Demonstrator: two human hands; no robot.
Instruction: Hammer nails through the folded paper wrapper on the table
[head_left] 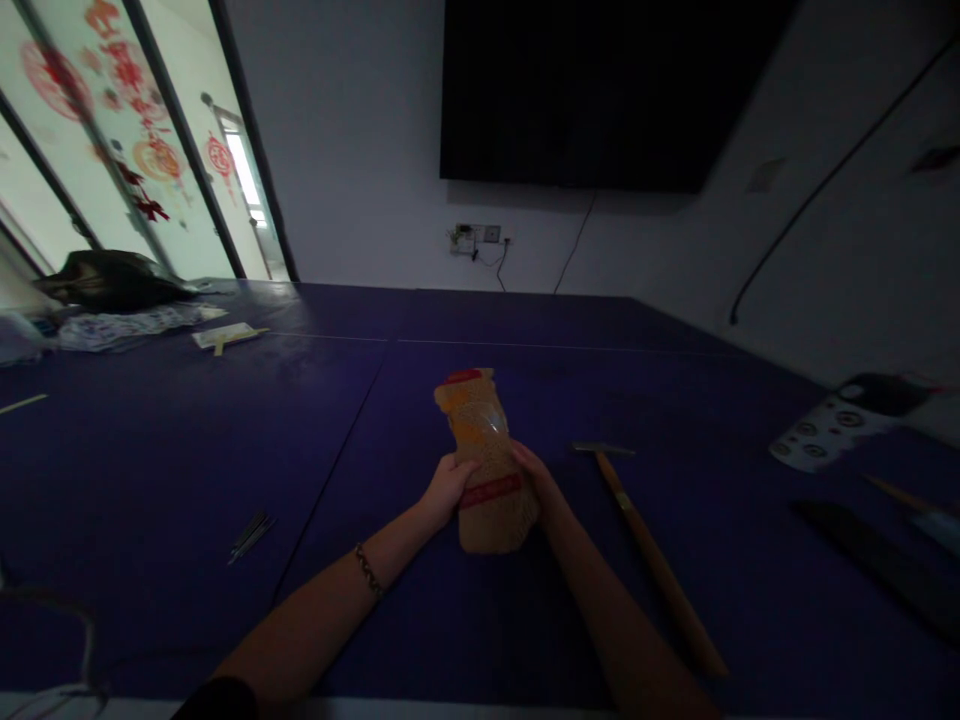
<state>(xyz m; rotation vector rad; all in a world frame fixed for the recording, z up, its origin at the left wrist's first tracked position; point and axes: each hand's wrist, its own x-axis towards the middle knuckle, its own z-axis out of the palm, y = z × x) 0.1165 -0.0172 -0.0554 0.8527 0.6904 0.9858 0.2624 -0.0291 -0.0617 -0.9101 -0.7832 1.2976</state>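
Note:
Upright in the middle of the view stands a filled tan plastic packet (491, 518) with a speckled, grainy look. It has red bands, an orange patch and a shiny clear spot, and its top is crumpled. My left hand (448, 488) grips its left side, thumb across the front. From the right, my right hand (536, 480) is closed around the other side, its fingers partly hidden. Right of my right hand lies a hammer (649, 545) with a long wooden handle and a thin metal head. Several thin metal nails or rods (251, 537) lie to the left of my left arm.
The purple tabletop (360, 400) reaches the wall under a black screen (600, 90). A patterned white pouch (825, 430) and a dark flat strip (877, 560) lie at right. At far left are a dark bag (112, 280) and a pale packet (225, 335).

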